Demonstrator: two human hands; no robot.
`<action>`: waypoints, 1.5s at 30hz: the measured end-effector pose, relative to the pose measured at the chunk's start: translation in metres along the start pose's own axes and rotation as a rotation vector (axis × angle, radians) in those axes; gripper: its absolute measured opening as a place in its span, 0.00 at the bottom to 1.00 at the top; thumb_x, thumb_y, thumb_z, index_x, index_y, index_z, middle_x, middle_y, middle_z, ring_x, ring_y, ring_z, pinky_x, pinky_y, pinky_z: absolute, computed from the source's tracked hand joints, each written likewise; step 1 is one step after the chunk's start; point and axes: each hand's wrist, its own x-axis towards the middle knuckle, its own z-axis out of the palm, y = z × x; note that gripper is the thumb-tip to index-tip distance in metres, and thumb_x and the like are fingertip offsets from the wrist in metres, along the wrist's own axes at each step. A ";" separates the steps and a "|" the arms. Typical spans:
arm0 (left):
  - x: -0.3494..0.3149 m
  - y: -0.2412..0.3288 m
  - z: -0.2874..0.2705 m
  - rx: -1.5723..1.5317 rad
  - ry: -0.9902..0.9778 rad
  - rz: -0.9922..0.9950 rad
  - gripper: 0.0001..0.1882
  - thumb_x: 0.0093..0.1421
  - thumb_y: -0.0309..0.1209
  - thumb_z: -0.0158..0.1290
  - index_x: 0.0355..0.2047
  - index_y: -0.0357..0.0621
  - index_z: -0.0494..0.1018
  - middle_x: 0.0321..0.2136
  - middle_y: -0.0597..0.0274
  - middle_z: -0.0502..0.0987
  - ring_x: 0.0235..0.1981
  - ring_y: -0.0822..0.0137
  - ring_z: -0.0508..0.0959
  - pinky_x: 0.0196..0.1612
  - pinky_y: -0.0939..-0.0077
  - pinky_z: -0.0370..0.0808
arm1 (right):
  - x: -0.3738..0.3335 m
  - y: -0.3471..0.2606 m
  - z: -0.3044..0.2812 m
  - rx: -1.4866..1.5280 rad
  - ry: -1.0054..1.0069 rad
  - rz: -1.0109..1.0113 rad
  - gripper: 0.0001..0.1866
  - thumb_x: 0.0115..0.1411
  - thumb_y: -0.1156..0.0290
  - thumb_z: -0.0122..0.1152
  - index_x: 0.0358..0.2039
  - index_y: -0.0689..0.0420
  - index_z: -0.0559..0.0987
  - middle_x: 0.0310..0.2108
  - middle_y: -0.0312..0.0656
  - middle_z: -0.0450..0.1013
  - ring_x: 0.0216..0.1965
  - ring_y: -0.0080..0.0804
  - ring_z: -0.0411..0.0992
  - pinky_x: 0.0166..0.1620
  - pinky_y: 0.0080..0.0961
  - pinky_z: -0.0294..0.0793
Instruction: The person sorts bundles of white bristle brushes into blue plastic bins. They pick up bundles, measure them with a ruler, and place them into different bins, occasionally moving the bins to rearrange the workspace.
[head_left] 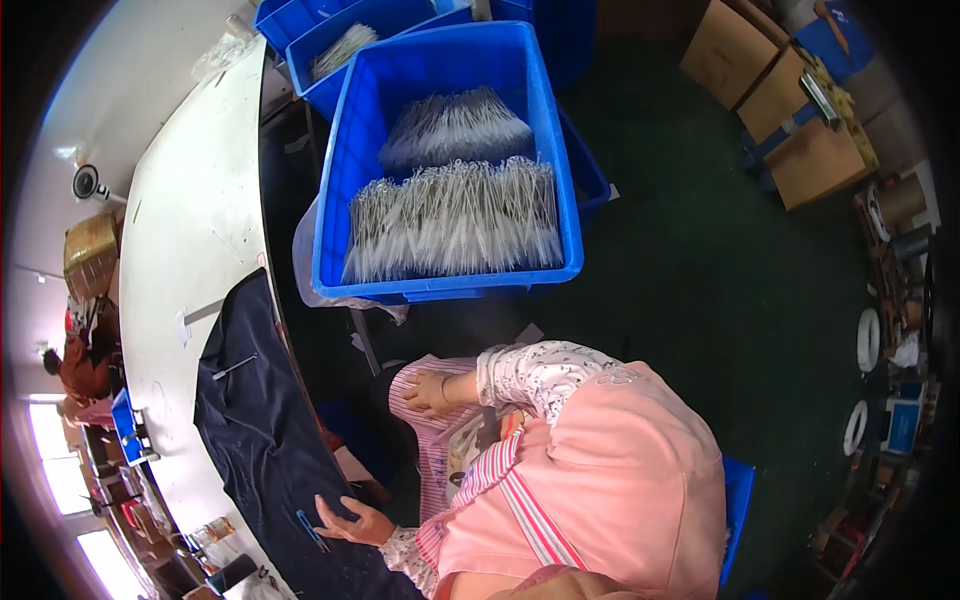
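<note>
My left hand (356, 522) is over the edge of a dark cloth (262, 425) on the white table, fingers spread and holding nothing. Just beside its fingertips lies a small blue hand tool (312, 531), perhaps thread snips; its exact kind is too small to tell. My right hand (430, 393) rests flat on the pink striped apron (438, 450) over my lap, with its fingers loosely apart. Farther up the cloth is a single thin wire brush (235, 367). In front of me a blue bin (448, 290) holds dense rows of similar wire brushes (455, 222) with looped ends and whitish bristles.
The long white table (190, 200) runs along my left. More blue bins (330, 60) stand behind the large one. Cardboard boxes (735, 55) are at the far right, and cluttered shelving (905, 400) lines the right side. Another person (85, 372) is far left.
</note>
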 end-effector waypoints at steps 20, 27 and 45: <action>-0.160 -0.023 0.092 -0.471 -0.773 -0.351 0.15 0.50 0.34 0.51 0.38 0.42 0.73 0.33 0.53 0.76 0.38 0.55 0.75 0.48 0.62 0.66 | 0.028 -0.020 0.011 -0.199 0.061 -0.132 0.19 0.46 0.58 0.54 0.39 0.48 0.75 0.51 0.34 0.63 0.57 0.55 0.51 0.58 0.48 0.48; -0.278 -0.077 0.114 -0.462 -0.819 -0.843 0.19 0.51 0.38 0.51 0.40 0.39 0.72 0.34 0.48 0.76 0.38 0.56 0.75 0.43 0.67 0.70 | 0.044 -0.027 0.017 -0.220 0.081 -0.154 0.24 0.47 0.60 0.53 0.47 0.48 0.71 0.55 0.37 0.59 0.58 0.57 0.48 0.58 0.49 0.48; -0.257 -0.050 0.091 -0.591 -0.730 -1.053 0.19 0.52 0.34 0.50 0.41 0.34 0.71 0.36 0.48 0.75 0.36 0.59 0.76 0.41 0.71 0.70 | 0.039 -0.037 -0.002 -0.282 0.051 -0.138 0.25 0.46 0.61 0.55 0.46 0.53 0.72 0.54 0.40 0.59 0.58 0.52 0.49 0.56 0.50 0.51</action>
